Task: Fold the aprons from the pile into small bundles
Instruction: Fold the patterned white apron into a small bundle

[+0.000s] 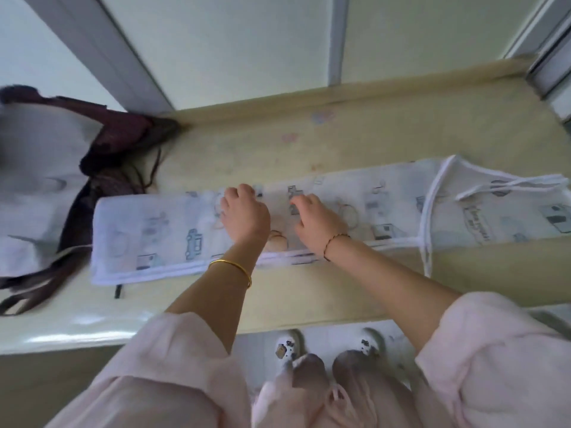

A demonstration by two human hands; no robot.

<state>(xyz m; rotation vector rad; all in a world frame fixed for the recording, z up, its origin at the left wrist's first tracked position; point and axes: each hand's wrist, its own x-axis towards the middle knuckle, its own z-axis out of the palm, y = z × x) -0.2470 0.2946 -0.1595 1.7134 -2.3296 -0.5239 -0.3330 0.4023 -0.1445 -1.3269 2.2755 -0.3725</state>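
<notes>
Printed apron (160, 236) is lying across the counter (355, 134) as a long strip folded lengthwise, not yet bundled, while the pile (40, 168) is waiting at the counter's left end. Left hand (244, 216) and right hand (319, 225) are resting on the strip's middle, fingers (247, 190) bending onto the cloth. Whether they are pinching it cannot be told.

An apron (148, 239) lies stretched left to right across the surface (340, 140), nearer its front edge than its back. Both hands rest on the apron's middle, the left hand (244, 214) just left of the right hand (318, 223) and reaching the far edge. The apron's ties (509, 185) lie on its right end. A pile of aprons (40, 168) sits at the surface's left end, just beside the apron. Wall panels (247, 41) stand behind the surface; the person's shoes (289, 347) are on the floor before it.
</notes>
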